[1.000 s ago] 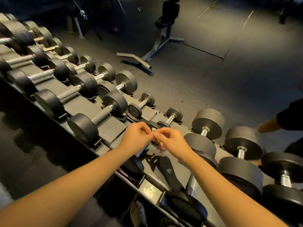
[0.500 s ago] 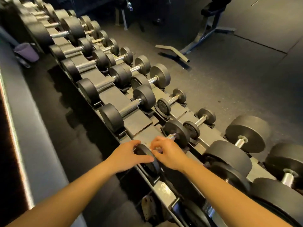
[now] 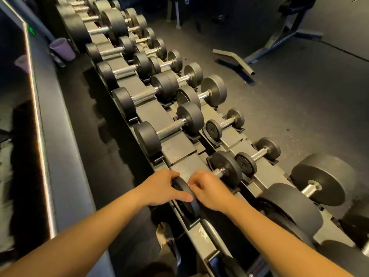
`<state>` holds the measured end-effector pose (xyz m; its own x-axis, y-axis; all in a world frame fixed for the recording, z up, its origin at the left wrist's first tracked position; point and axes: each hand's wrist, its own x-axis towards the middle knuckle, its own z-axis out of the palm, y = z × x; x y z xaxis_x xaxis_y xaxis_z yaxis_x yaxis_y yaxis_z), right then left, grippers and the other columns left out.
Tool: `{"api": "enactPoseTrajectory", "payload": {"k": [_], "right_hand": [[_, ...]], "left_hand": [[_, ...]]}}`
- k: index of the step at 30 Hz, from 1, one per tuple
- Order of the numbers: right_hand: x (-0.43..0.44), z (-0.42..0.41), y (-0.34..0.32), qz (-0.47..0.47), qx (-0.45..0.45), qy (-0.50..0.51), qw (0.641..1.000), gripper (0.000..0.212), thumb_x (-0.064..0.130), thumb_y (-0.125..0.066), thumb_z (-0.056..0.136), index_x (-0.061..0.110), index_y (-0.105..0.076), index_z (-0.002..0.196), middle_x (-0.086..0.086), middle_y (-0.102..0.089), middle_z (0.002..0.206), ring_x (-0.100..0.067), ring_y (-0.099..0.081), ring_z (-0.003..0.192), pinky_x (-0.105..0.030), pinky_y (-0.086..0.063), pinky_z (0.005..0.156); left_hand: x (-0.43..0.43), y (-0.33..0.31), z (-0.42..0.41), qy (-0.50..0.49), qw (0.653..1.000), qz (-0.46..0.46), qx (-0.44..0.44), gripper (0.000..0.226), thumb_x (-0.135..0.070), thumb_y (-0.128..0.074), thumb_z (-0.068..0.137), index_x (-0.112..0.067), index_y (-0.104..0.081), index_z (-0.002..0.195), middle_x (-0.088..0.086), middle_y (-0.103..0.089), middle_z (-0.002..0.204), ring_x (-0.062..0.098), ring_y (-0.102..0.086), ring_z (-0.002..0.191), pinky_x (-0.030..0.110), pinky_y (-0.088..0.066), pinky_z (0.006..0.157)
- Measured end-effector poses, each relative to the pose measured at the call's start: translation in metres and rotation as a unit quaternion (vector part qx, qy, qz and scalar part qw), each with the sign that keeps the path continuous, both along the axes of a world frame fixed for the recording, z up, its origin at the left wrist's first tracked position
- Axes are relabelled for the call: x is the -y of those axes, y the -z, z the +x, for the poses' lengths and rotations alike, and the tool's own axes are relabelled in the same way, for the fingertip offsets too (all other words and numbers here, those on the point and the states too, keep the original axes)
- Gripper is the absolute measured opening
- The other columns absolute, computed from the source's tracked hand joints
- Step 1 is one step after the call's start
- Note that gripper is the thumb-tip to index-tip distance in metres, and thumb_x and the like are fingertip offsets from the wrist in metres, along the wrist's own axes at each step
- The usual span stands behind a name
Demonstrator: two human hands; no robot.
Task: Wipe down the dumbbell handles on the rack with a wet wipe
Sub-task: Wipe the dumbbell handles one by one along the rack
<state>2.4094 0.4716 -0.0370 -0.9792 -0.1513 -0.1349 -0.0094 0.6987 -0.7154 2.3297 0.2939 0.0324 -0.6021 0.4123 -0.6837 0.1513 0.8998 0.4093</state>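
- Left hand (image 3: 161,186): gripped near head of small dumbbell (image 3: 227,168).
- Right hand (image 3: 209,193): fingers curled over its handle (image 3: 219,172), blurred.
- Rack (image 3: 179,145): held dumbbells in two rows.

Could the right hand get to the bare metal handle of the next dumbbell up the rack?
Probably yes. The right hand grips the near dumbbell by its handle; the next dumbbell's handle up the rack lies bare, with nothing over it or between.

Dark speckled rubber floor (image 3: 299,120); grey steel bench frame (image 3: 232,58) at 1 o'clock; purple plastic cup (image 3: 62,49) at 11. Dim light.
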Motion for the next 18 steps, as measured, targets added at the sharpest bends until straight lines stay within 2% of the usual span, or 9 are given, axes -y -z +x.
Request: {"api": "enactPoseTrajectory", "payload": {"k": [1, 3, 6, 8, 10, 12, 15, 16, 18], "right_hand": [[0.001, -0.002, -0.003, -0.017, 0.007, -0.028, 0.999, 0.010, 0.019, -0.060, 0.096, 0.020, -0.069, 0.093, 0.004, -0.057, 0.095, -0.014, -0.057, 0.086, -0.037, -0.052, 0.079], [-0.007, -0.014, -0.004, 0.030, 0.013, -0.061, 0.998, 0.013, 0.026, -0.058, 0.098, 0.022, -0.071, 0.098, 0.006, -0.056, 0.094, -0.015, -0.057, 0.087, -0.036, -0.052, 0.079], [-0.026, -0.034, -0.003, 0.183, 0.012, -0.046, 0.982, 0.017, 0.030, -0.057, 0.097, 0.017, -0.069, 0.099, 0.000, -0.060, 0.096, -0.022, -0.062, 0.088, -0.036, -0.052, 0.074], [-0.029, -0.035, 0.003, 0.225, 0.013, 0.021, 0.974, 0.018, 0.030, -0.057, 0.097, 0.014, -0.067, 0.100, -0.004, -0.066, 0.098, -0.023, -0.065, 0.086, -0.033, -0.051, 0.071], [-0.018, -0.023, 0.008, 0.190, -0.004, 0.064, 0.980, 0.017, 0.028, -0.055, 0.099, 0.015, -0.066, 0.097, -0.003, -0.066, 0.093, -0.021, -0.066, 0.082, -0.034, -0.055, 0.073], [0.001, -0.006, 0.009, 0.081, -0.006, 0.079, 0.994, 0.017, 0.026, -0.054, 0.099, 0.018, -0.068, 0.093, 0.001, -0.067, 0.088, -0.016, -0.065, 0.080, -0.035, -0.055, 0.075], [0.015, 0.017, 0.009, -0.074, -0.004, 0.099, 0.992, 0.016, 0.021, -0.059, 0.098, 0.019, -0.075, 0.095, 0.005, -0.070, 0.088, -0.010, -0.062, 0.080, -0.028, -0.051, 0.074], [0.014, 0.024, 0.011, -0.088, -0.022, 0.096, 0.991, 0.014, 0.021, -0.060, 0.098, 0.020, -0.074, 0.096, 0.007, -0.069, 0.088, -0.008, -0.061, 0.079, -0.027, -0.051, 0.074], [0.009, 0.036, 0.018, -0.059, -0.052, 0.084, 0.993, 0.007, 0.026, -0.060, 0.097, 0.025, -0.065, 0.094, 0.011, -0.063, 0.083, -0.007, -0.058, 0.074, -0.029, -0.052, 0.070]], "left_hand": [[0.001, 0.002, -0.002, 0.001, 1.000, 0.000, 0.000, 0.127, -0.091, -0.075, 0.046, -0.024, -0.049, 0.150, -0.005, -0.057, 0.144, 0.012, -0.057, 0.126, 0.036, -0.046, 0.112], [0.001, 0.000, -0.003, 0.007, 1.000, 0.005, 0.006, 0.129, -0.092, -0.074, 0.044, -0.024, -0.048, 0.150, -0.005, -0.058, 0.143, 0.014, -0.057, 0.126, 0.038, -0.046, 0.112], [-0.003, -0.002, -0.003, 0.013, 1.000, 0.005, 0.009, 0.102, -0.064, -0.084, 0.069, -0.018, -0.046, 0.152, -0.001, -0.057, 0.142, 0.019, -0.056, 0.128, 0.030, -0.044, 0.107], [-0.004, 0.000, -0.004, 0.014, 1.000, 0.003, 0.001, 0.104, -0.061, -0.084, 0.071, -0.016, -0.041, 0.154, 0.001, -0.055, 0.146, 0.018, -0.055, 0.129, 0.030, -0.044, 0.108], [-0.004, 0.001, -0.005, 0.013, 1.000, -0.001, -0.002, 0.107, -0.062, -0.084, 0.069, -0.017, -0.040, 0.155, 0.002, -0.054, 0.147, 0.017, -0.055, 0.129, 0.031, -0.045, 0.108], [-0.004, 0.002, -0.005, 0.009, 1.000, 0.001, 0.000, 0.105, -0.062, -0.084, 0.069, -0.017, -0.043, 0.154, 0.001, -0.056, 0.144, 0.017, -0.056, 0.127, 0.031, -0.046, 0.107], [-0.005, 0.002, -0.005, 0.012, 1.000, 0.007, -0.001, 0.090, -0.058, -0.085, 0.071, -0.013, -0.055, 0.143, -0.003, -0.063, 0.125, 0.019, -0.061, 0.120, 0.030, -0.047, 0.101], [-0.005, 0.002, -0.005, 0.012, 1.000, 0.011, -0.004, 0.089, -0.058, -0.085, 0.071, -0.013, -0.056, 0.142, -0.002, -0.063, 0.124, 0.018, -0.061, 0.120, 0.029, -0.047, 0.100], [-0.003, 0.003, -0.005, 0.010, 1.000, 0.013, -0.002, 0.099, -0.061, -0.085, 0.070, -0.015, -0.048, 0.150, 0.001, -0.060, 0.138, 0.018, -0.058, 0.125, 0.029, -0.047, 0.104]]}}
